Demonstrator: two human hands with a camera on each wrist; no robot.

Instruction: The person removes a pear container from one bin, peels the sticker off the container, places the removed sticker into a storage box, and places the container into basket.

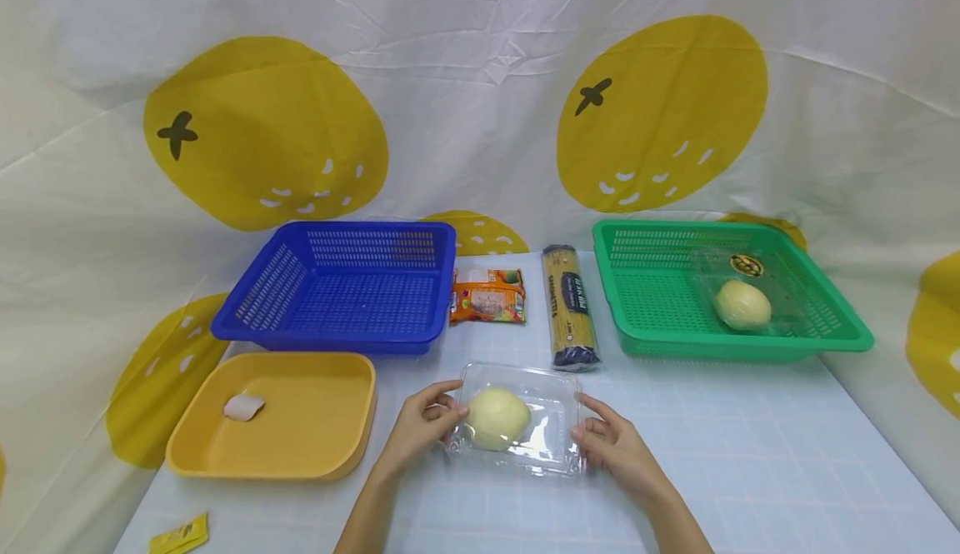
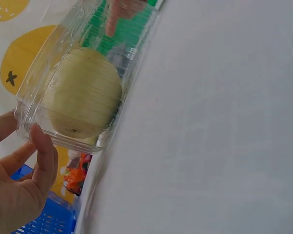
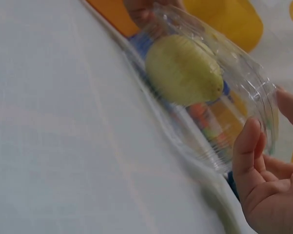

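A clear plastic clamshell box [image 1: 553,429] is at the middle front, its lid down over a pale yellow-green round fruit [image 1: 497,418]. The fruit lies toward the box's left end. At that end my left hand [image 1: 423,421] pinches the rim between thumb and fingers; the left wrist view shows the same hand [image 2: 24,170] at the box's corner. On the opposite end, my right hand [image 1: 618,450] grips the rim, also seen as a hand [image 3: 273,180] in the right wrist view. Whether the box's underside touches the table cannot be told.
At the back stand a blue basket [image 1: 345,344] and a green basket [image 1: 630,341] holding another boxed fruit [image 1: 742,305]. Between them lie an orange packet [image 1: 487,296] and a spaghetti pack [image 1: 570,308]. Left are a yellow tray [image 1: 315,429] with a pale scrap [image 1: 243,406], and a yellow sachet [image 1: 180,535].
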